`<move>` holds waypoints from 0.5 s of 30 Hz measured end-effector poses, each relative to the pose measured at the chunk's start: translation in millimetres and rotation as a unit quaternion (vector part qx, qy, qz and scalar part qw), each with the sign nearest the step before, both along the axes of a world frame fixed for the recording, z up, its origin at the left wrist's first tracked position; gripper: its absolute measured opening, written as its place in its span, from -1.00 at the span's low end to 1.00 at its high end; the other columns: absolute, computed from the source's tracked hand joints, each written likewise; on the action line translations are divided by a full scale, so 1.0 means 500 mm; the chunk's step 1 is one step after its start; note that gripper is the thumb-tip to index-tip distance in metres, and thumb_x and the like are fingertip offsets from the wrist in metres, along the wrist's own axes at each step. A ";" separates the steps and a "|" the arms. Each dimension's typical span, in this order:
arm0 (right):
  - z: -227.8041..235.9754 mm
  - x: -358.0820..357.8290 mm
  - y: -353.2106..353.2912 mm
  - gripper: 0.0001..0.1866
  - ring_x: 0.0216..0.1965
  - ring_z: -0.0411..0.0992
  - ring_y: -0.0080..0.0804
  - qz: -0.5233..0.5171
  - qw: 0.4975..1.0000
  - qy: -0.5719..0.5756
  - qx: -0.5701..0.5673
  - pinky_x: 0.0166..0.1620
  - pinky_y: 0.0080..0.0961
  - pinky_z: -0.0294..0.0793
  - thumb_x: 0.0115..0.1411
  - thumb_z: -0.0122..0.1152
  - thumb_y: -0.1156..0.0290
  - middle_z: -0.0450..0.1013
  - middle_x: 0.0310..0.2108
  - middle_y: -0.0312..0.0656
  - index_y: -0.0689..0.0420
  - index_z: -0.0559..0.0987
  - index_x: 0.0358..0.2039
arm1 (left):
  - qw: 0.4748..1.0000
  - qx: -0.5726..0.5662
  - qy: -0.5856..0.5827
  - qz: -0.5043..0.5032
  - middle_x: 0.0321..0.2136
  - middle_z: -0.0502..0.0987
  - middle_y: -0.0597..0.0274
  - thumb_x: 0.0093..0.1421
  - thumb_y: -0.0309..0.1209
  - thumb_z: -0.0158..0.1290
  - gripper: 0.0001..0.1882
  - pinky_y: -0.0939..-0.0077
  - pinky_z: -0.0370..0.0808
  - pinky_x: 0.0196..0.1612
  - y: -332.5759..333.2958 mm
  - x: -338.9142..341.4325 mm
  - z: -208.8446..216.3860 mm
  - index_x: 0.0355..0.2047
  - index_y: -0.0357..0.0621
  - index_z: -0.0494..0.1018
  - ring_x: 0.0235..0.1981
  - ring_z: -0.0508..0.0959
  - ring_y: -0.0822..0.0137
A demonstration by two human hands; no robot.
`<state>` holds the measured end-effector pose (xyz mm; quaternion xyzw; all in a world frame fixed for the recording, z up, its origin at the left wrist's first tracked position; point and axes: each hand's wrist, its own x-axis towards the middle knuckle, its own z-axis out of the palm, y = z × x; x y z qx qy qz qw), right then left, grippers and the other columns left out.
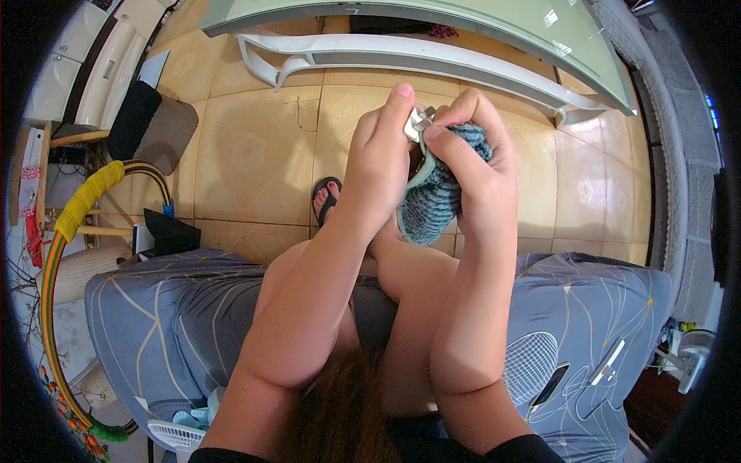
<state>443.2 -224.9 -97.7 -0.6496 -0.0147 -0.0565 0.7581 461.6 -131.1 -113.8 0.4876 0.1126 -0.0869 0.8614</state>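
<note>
Both my hands are raised in front of me, over my legs, close together. My left hand (380, 154) is closed, its thumb and fingers pinching a small white piece with a shiny metal-like part (417, 123); its exact kind is unclear. A thick teal-and-grey knitted piece (432, 202) with a pale green edging hangs down from my right hand (486, 158). The right fingers curl round its upper end, and the right thumb and a fingertip press beside the small white piece. Part of the knitting is hidden behind the right hand.
I sit on a couch with a blue-grey patterned cover (185, 309). A white racket-like mesh (531, 363), a phone (549, 384) and a white cabled device (607, 361) lie at my right. Ahead stands a glass-topped table (478, 15); a striped hoop (52, 285) is at the left.
</note>
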 end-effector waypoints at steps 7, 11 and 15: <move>0.008 0.000 0.016 -0.91 -0.54 0.30 -0.68 -0.049 0.995 0.038 0.082 -0.47 -0.70 0.29 0.01 0.12 0.56 0.36 -0.60 -0.33 0.18 0.38 -0.52 | 0.999 -0.018 -0.017 -0.023 -0.73 0.19 0.51 0.26 -0.12 -0.18 -0.57 0.66 0.05 -0.64 0.005 0.004 -0.012 -0.69 -0.07 0.28 -0.69 0.12 0.63; 0.002 0.000 0.010 -0.91 -0.55 0.26 -0.71 -0.024 0.999 0.014 0.031 -0.48 -0.72 0.25 0.00 0.13 0.56 0.33 -0.61 -0.37 0.18 0.39 -0.53 | 1.000 -0.003 -0.003 -0.011 -0.77 0.16 0.52 0.26 -0.11 -0.19 -0.55 0.65 0.02 -0.67 0.007 0.003 -0.016 -0.71 -0.07 0.27 -0.73 0.10 0.64; 0.001 -0.001 0.009 -0.92 -0.54 0.23 -0.73 -0.014 1.000 0.014 0.007 -0.47 -0.73 0.23 0.00 0.13 0.55 0.31 -0.60 -0.39 0.17 0.40 -0.54 | 1.000 0.007 0.007 -0.002 -0.78 0.15 0.53 0.26 -0.10 -0.19 -0.55 0.66 0.02 -0.68 0.005 0.007 -0.022 -0.71 -0.07 0.28 -0.74 0.10 0.64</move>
